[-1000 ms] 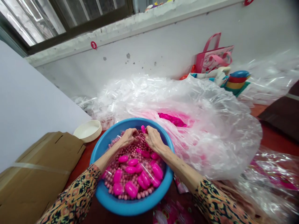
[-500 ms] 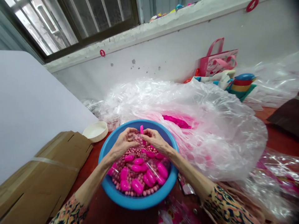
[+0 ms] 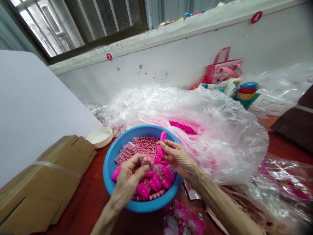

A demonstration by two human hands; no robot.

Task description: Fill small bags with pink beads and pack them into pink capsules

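A blue basin (image 3: pixel 110 192) holds many small dusty-pink beads (image 3: pixel 145 143), with bright pink plastic pieces and clear bead-filled containers lying on them. Over its near left part, my left hand (image 3: pixel 129 178) is closed around a small clear container of pink beads (image 3: pixel 148 160), held between thumb and fingers. My right hand (image 3: pixel 181 160), over the basin's right side, pinches a small bright pink scoop-like piece (image 3: pixel 161 147), narrow at the top and rounder below. The two hands are apart, the held things close together.
Behind and right of the basin spreads a large clear plastic bag (image 3: pixel 234 137) with pink contents. A white round dish (image 3: pixel 99 137) and flattened cardboard (image 3: pixel 46 182) are at left. Pink printed packets (image 3: pixel 183 218) lie in front. A pink bag (image 3: pixel 223 70) stands by the wall.
Both hands have risen from among the beads and separated. My left hand came nearer with the clear bead container; my right moved right with the pink piece.
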